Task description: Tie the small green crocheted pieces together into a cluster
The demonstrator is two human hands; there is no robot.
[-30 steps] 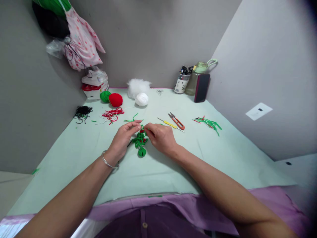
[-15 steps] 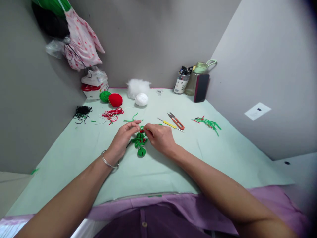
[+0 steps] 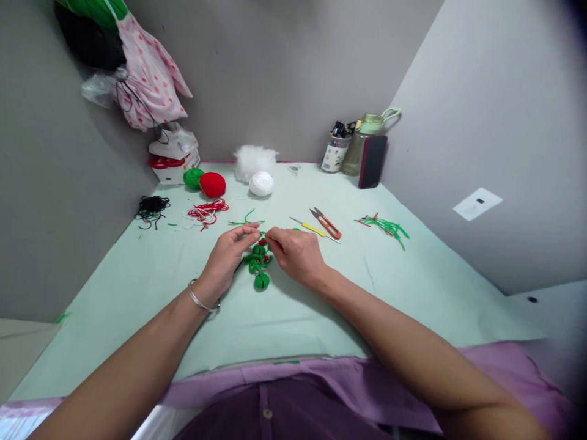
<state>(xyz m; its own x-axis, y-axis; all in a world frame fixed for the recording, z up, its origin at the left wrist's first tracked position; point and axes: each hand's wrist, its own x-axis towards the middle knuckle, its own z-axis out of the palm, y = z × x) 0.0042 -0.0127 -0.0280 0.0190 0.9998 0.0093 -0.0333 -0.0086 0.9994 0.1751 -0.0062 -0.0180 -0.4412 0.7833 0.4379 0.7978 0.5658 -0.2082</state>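
A green and red crocheted piece hangs below my fingertips, its round green ball end lowest, over the table. My left hand pinches its upper end between thumb and fingers. Close against it, my right hand has thumb and forefinger pressed together at the same upper end, where green yarn shows. Exactly what lies between the right fingertips is too small to make out. Beyond my right hand lie a yellow-handled crochet hook and orange thread snips.
Yarn balls in green, red and white sit at the back, by white stuffing. Black yarn lies left, green yarn scraps right. A phone leans on a bottle near a pen holder.
Both hands stay almost in place, still pinching at the top of the crocheted piece. The whole view has shifted very slightly.
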